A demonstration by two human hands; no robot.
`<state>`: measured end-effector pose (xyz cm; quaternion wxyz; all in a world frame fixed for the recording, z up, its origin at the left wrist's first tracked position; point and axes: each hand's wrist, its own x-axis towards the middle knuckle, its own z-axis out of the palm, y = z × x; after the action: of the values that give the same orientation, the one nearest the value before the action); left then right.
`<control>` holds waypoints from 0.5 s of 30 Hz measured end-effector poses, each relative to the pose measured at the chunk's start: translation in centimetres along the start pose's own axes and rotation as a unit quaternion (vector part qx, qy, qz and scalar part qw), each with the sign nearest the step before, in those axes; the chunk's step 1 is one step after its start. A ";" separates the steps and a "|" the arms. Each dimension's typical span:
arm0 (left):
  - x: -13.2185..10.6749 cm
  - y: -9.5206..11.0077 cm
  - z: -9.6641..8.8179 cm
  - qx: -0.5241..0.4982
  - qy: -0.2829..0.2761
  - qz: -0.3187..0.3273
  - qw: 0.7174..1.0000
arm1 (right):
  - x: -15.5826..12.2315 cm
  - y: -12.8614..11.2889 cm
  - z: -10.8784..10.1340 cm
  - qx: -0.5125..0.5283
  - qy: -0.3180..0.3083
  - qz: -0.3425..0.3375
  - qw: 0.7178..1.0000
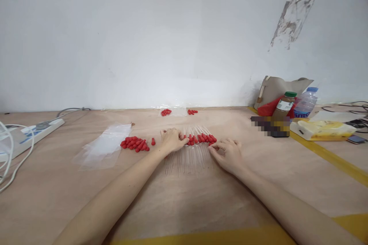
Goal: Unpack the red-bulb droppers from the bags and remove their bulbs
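Observation:
A row of clear thin tubes (188, 160) with red rubber bulbs (203, 138), looking like droppers, lies across the middle of the table. My left hand (172, 140) rests over the row's left end, fingers spread and thumb against a bulb. At the right end, my right hand (228, 154) brings thumb and index finger together by the last red bulb; its other fingers are loosely bent. Left of the row sits a pile of loose red bulbs (134, 143), with a single bulb (153, 141) beside it.
Clear plastic bags (107, 143) lie fanned out at the left, near a white power strip (47, 134) with cables. Small groups of red bulbs (166, 112) sit by the wall. On the right stand a green-capped bottle (285, 106), a blue-capped bottle (306, 103) and a yellow tissue pack (324, 130).

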<state>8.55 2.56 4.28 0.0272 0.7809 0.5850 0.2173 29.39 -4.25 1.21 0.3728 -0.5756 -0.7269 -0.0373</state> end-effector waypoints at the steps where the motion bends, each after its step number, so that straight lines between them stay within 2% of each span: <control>1: 0.0 0.0 0.0 -0.006 0.003 -0.006 1.000 | 0.0 0.0 0.1 0.000 -0.002 0.000 1.000; 5: -1.1 -0.3 -0.9 -0.023 0.029 -0.026 0.999 | -0.1 0.1 0.4 0.000 0.005 -0.004 1.000; 8: -3.6 -1.3 -2.2 -0.027 0.062 -0.007 0.998 | -0.2 0.1 0.5 0.021 0.030 -0.027 0.999; 12: -7.8 -3.4 -3.2 -0.007 0.158 0.141 0.977 | -0.3 -0.6 0.1 0.061 0.075 -0.122 0.988; 15: -10.1 -4.4 -3.2 -0.001 0.196 0.241 0.950 | -0.5 -1.9 -0.2 0.033 0.060 -0.210 0.975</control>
<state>1.22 -6.07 2.75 -0.1403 0.8407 0.3727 0.3669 27.88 -5.46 1.78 0.4182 -0.3944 -0.8086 -0.1252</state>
